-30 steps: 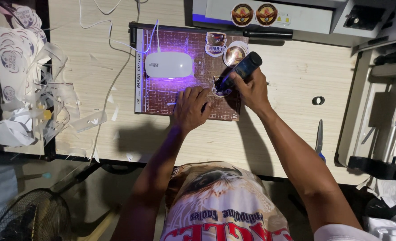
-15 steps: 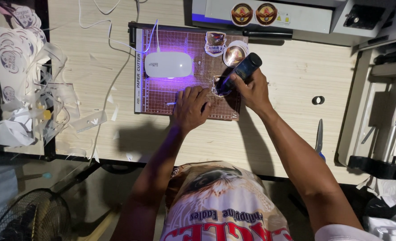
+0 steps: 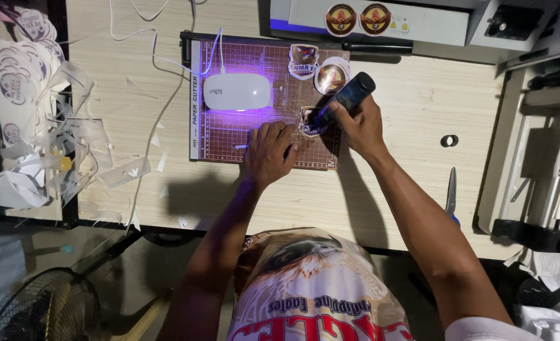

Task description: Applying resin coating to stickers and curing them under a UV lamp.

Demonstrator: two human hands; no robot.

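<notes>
Head view: the right hand (image 3: pixel 360 126) is wrapped around a dark cylindrical bottle (image 3: pixel 349 96), tilted so its tip meets a small shield-shaped sticker (image 3: pixel 309 120). That sticker lies on the brown gridded cutting mat (image 3: pixel 229 136), near its right edge. The left hand (image 3: pixel 268 151) rests flat on the mat, fingers spread, fingertips just beside the sticker. A white domed lamp (image 3: pixel 237 91) glows violet on the mat. 2 more stickers (image 3: pixel 318 69) lie above. Blue-handled scissors (image 3: pixel 451 192) lie well apart on the pale wooden table (image 3: pixel 412 113).

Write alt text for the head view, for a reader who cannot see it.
The right hand tilts a dark bottle over a small sticker on a grid cutting mat, while the left hand lies flat beside it. A white lamp throws violet light across the mat.
</notes>
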